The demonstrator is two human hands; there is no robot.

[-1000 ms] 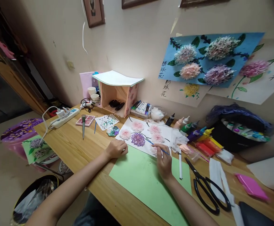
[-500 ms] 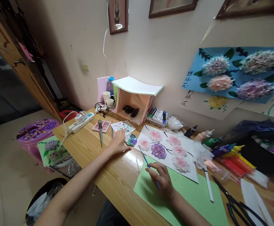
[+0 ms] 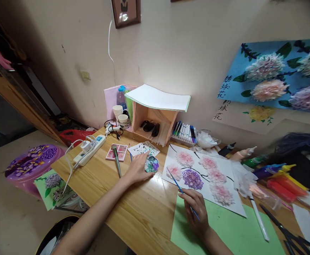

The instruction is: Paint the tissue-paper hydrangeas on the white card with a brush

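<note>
My right hand (image 3: 196, 210) is closed around a thin blue brush (image 3: 178, 187), whose tip is over the left edge of the white flower picture (image 3: 168, 175). That picture carries several pink blossoms and one purple blossom (image 3: 193, 179), and overlaps a green sheet (image 3: 224, 226). At the left side of a small round paint palette (image 3: 151, 165) lies my left hand (image 3: 139, 168), thumb and fingers apart, touching the palette's edge. Behind it is a paint-spotted paper (image 3: 141, 148). A thick brush (image 3: 116, 160) rests across a pink four-part palette (image 3: 121, 153).
A power strip (image 3: 89, 150) with cables lies left. At the back stand paper cups (image 3: 118, 111), an open box (image 3: 137, 120) and markers (image 3: 184, 131). Paint bottles (image 3: 254, 161), a white pen (image 3: 259, 219) and black scissors (image 3: 288, 233) are on the right. A bin (image 3: 56, 233) stands below.
The head view has shifted, so the tabletop things sit further right in the picture. Both hands have stayed at nearly the same places, the right one still holding the blue brush.
</note>
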